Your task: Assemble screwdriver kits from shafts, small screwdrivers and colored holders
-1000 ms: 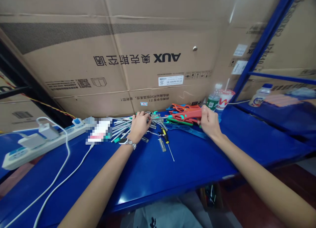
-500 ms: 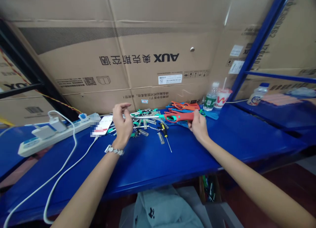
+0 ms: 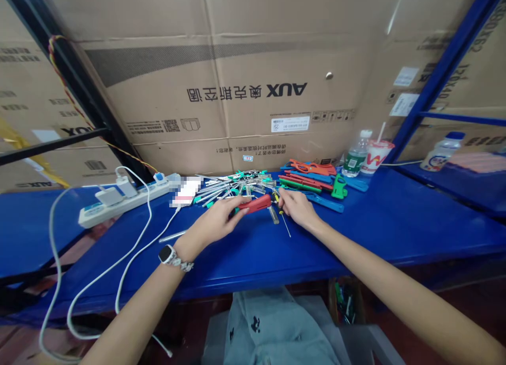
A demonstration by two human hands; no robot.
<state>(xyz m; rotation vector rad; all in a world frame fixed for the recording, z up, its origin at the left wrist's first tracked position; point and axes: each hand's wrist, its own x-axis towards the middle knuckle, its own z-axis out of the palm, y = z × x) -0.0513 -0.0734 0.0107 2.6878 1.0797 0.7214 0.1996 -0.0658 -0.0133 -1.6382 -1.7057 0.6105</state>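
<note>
Between thumb and fingers of the left hand (image 3: 217,220), a red handle (image 3: 258,203) is clamped, its end pointing towards the right hand (image 3: 298,208). The hands are apart; the right fingertips are at the yellow-and-black screwdriver (image 3: 275,197), though whether they grip it I cannot tell. Just beyond the left hand lies a heap of silvery rods (image 3: 221,188); beyond the right, coloured plastic pieces (image 3: 316,167), then a bottle (image 3: 353,162) and cup (image 3: 375,159) farther right.
</note>
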